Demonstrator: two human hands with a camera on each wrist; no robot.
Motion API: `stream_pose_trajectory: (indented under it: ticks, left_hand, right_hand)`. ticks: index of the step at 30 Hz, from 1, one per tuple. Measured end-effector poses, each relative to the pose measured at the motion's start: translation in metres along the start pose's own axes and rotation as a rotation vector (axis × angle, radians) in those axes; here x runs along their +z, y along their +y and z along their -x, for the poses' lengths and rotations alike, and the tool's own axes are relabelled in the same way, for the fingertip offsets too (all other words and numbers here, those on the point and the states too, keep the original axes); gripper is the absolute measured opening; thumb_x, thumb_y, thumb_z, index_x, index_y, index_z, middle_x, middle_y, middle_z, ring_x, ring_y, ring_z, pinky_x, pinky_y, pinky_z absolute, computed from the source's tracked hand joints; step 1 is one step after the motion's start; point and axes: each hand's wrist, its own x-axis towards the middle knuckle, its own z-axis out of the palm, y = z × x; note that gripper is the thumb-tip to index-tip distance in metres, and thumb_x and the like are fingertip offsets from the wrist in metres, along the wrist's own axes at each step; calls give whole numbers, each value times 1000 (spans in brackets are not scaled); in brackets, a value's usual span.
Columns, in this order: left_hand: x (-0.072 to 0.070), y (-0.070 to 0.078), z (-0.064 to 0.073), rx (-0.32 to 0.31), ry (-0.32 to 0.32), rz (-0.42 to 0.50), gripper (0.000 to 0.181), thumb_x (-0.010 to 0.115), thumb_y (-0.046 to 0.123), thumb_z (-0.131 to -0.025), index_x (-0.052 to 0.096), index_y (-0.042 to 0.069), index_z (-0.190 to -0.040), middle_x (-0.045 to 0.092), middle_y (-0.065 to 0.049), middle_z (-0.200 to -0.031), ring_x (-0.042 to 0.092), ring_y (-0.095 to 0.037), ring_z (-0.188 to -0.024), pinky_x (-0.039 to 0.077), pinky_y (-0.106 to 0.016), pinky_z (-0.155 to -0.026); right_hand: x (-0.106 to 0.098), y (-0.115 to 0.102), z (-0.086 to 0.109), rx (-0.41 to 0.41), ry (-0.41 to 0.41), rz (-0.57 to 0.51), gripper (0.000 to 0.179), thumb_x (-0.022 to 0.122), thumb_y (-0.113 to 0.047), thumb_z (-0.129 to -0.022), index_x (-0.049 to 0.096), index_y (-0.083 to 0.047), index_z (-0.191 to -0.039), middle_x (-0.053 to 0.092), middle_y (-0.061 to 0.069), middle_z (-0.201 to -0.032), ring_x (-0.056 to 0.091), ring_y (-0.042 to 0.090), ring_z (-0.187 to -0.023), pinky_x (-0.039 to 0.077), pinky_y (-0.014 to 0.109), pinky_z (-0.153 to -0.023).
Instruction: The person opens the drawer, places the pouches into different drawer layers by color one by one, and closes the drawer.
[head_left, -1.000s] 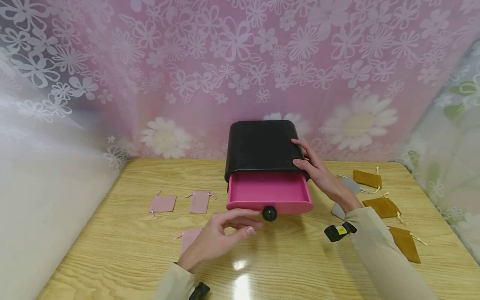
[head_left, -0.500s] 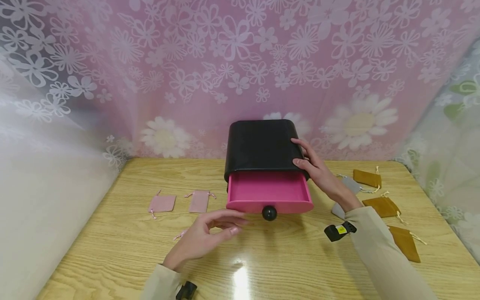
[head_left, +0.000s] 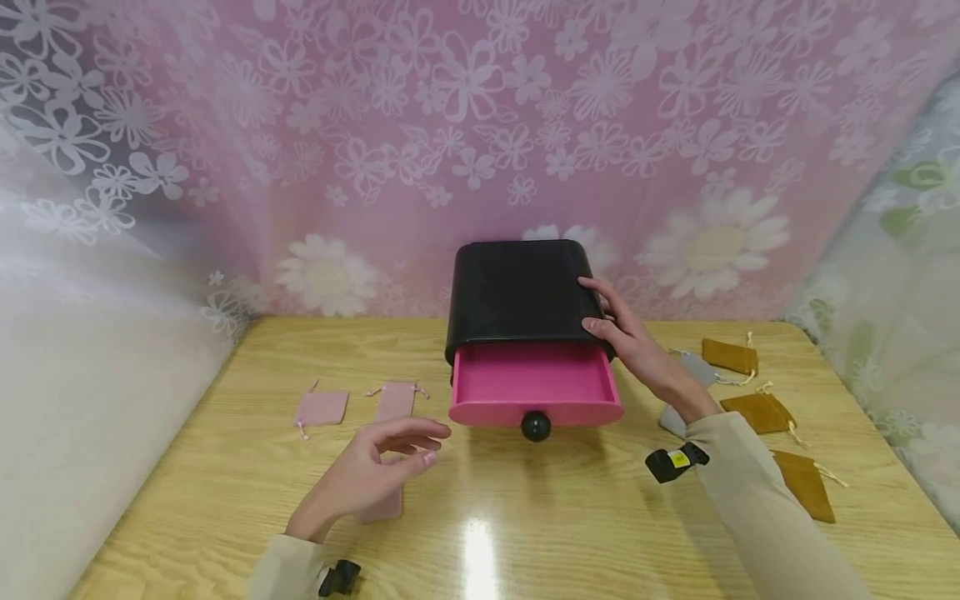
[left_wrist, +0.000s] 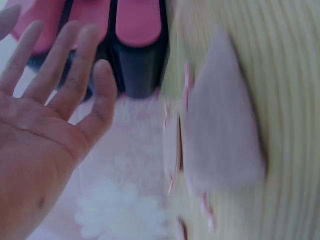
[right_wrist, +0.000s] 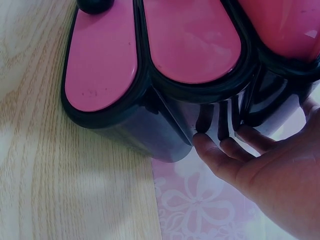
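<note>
A black drawer box (head_left: 521, 292) stands at the table's back, its pink top drawer (head_left: 536, 375) pulled out and bare inside, with a round black knob (head_left: 536, 427). My right hand (head_left: 637, 342) rests against the box's right side, thumb and a finger on its top edge; in the right wrist view, fingertips (right_wrist: 207, 142) touch the side wall. My left hand (head_left: 367, 471) hovers holding nothing, fingers loosely bent, left of the drawer. Partly hidden under it lies a pink drawstring pouch (head_left: 384, 507), close up in the left wrist view. Two more pink pouches (head_left: 321, 407) lie beyond.
At the right lie several brown drawstring pouches (head_left: 757, 412) and grey pouches (head_left: 697, 369), partly behind the right forearm. Two lower pink drawers (right_wrist: 192, 40) of the box are shut. A flowered curtain (head_left: 420, 167) hangs behind the wooden table (head_left: 225, 500).
My left hand has moved away from the drawer knob, leftward to above the near pink pouch. The right hand stays on the box, and the drawer stays pulled out.
</note>
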Motion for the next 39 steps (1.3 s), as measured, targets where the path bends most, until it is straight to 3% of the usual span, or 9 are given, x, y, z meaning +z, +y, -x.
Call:
stream_pose_trajectory:
  ticks: [3,6,12,16,18,24,29,34,39]
  left_hand:
    - [-11,-4,6,-48,19,-92,31,71,29,-97,69,31,-127,69,7,-131,65,-13,-121,53,-40,-98]
    - [-21,-8,12,-99,25,-163,32,75,33,-93,69,36,-124,67,9,-134,60,-12,-127,49,-48,-99]
    - [-36,-17,18,-160,27,-275,30,81,33,-88,73,28,-117,61,2,-140,55,-24,-131,45,-56,-99]
    - [-43,-22,20,-172,15,-337,27,82,30,-86,75,27,-111,62,5,-131,55,-26,-127,45,-57,-99]
    - [-46,-26,21,-167,1,-362,26,84,29,-83,75,29,-108,62,8,-124,55,-26,-124,46,-51,-97]
    - [-50,-33,23,-154,-107,-348,27,86,26,-80,78,31,-105,61,5,-118,52,-25,-111,44,-31,-79]
    - [-51,-38,23,-169,-185,-254,32,87,19,-78,77,23,-109,59,-2,-119,50,-23,-109,52,-27,-81]
    - [-52,-43,23,-166,-208,-236,38,88,12,-75,78,18,-112,58,-6,-118,54,-20,-102,53,-25,-81]
    - [-50,-45,24,-166,-185,-330,39,89,14,-73,79,24,-109,61,1,-114,52,-15,-99,49,-23,-80]
  right_hand:
    - [1,1,-1,0,-5,-1,61,43,-27,-109,17,-29,-164,36,21,-153,50,16,-124,51,19,-93]
    - [3,1,-1,2,-6,-8,61,43,-28,-109,17,-30,-164,35,19,-155,49,17,-126,50,18,-93]
    - [4,-1,0,0,-2,-4,61,43,-28,-108,16,-29,-164,34,20,-155,49,22,-127,51,19,-92]
    - [3,-1,1,-5,2,-3,62,42,-28,-108,16,-28,-164,35,21,-154,49,24,-127,51,19,-92]
    - [3,-1,0,-4,2,-2,62,42,-28,-108,16,-29,-164,35,21,-154,49,23,-127,51,19,-92]
    - [2,1,-1,2,-1,-1,61,42,-28,-109,16,-30,-164,35,19,-154,51,17,-125,51,19,-93]
    - [1,1,0,-1,-4,-7,61,41,-27,-109,16,-30,-164,34,20,-153,51,14,-124,50,18,-93]
    - [1,-1,1,4,-4,-15,61,41,-27,-109,16,-30,-164,34,20,-152,50,17,-125,50,19,-93]
    - [0,0,2,6,-5,-17,61,41,-27,-109,15,-30,-164,33,21,-154,51,17,-125,51,19,-93]
